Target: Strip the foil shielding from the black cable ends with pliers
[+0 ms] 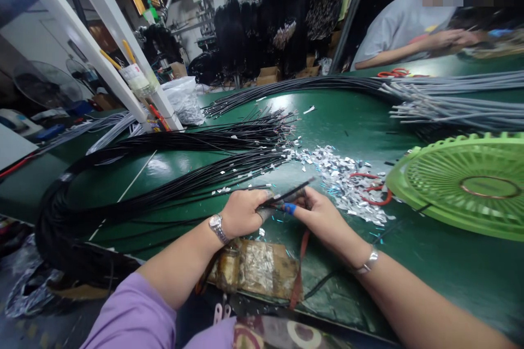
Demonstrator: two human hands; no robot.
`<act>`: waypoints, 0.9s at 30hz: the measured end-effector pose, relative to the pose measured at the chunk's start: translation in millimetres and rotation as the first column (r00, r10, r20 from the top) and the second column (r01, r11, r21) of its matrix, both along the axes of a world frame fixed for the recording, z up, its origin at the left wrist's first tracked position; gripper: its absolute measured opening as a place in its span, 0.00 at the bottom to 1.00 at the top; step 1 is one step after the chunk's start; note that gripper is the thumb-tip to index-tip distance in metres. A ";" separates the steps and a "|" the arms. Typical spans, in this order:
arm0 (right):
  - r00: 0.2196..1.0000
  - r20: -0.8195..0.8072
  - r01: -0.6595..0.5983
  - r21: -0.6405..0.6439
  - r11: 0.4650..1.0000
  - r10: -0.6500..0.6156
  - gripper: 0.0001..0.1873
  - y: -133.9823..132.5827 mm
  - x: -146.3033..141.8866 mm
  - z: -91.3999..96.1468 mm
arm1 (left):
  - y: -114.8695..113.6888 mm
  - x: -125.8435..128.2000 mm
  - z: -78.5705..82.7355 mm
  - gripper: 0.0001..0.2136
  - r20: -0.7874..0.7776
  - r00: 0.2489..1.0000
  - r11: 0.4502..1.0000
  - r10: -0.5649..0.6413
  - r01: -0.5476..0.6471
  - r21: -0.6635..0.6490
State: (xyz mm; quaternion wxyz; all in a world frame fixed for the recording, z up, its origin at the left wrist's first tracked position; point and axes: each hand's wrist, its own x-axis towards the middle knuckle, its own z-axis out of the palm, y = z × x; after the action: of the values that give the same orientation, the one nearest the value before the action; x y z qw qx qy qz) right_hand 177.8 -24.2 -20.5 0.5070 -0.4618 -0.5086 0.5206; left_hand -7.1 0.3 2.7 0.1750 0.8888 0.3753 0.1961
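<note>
Near the table's front edge, my left hand (pixel 245 211) is closed around a few black cables (pixel 292 192), whose ends point up to the right. My right hand (pixel 321 215) pinches at the same cables just beside it, with blue tape on the thumb. Exactly what lies between the right fingertips is hidden. Behind my hands, a large bundle of black cables (pixel 196 180) fans out across the green table (pixel 442 262), its ends stripped to thin wires. A heap of white and silvery scraps (pixel 339 177) lies just beyond my right hand.
A green fan (pixel 462 185) stands at the right, with red-handled scissors (pixel 374 190) beside it. Grey cables (pixel 442 101) lie at the back right, near a co-worker (pixel 405 27). A taped cardboard piece (pixel 262 267) sits at the front edge. White posts (pixel 110 27) rise at the left.
</note>
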 end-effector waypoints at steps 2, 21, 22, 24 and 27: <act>0.996 -0.062 0.057 -0.060 0.997 -0.060 0.16 0.3 0.3 1.0 | -1.0 -0.2 0.2 0.04 -0.001 1.000 1.000 0.017 -0.017 0.000; 0.812 0.553 -0.223 0.589 0.777 -0.187 0.23 -4.6 12.0 -2.9 | 7.5 0.2 9.3 0.21 0.290 0.924 0.591 0.248 0.093 -0.801; 0.802 0.564 -0.229 0.595 0.771 -0.198 0.23 -5.1 11.4 -4.0 | 7.2 0.3 8.9 0.21 0.291 0.924 0.565 0.249 0.106 -0.818; 0.785 0.586 -0.252 0.599 0.760 -0.201 0.21 -6.2 11.2 -4.9 | 7.0 0.2 7.6 0.21 0.301 0.921 0.527 0.246 0.133 -0.839; 0.775 0.603 -0.291 0.606 0.741 -0.189 0.16 -8.2 12.9 -3.4 | 7.5 -0.3 6.4 0.21 0.322 0.915 0.491 0.244 0.169 -0.855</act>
State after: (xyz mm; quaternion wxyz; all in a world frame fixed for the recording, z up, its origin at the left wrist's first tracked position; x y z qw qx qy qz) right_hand 190.7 -32.4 -23.9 0.4221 -0.3796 -0.8127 0.1311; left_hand -7.4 7.8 9.1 0.6674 0.6086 0.3976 0.1616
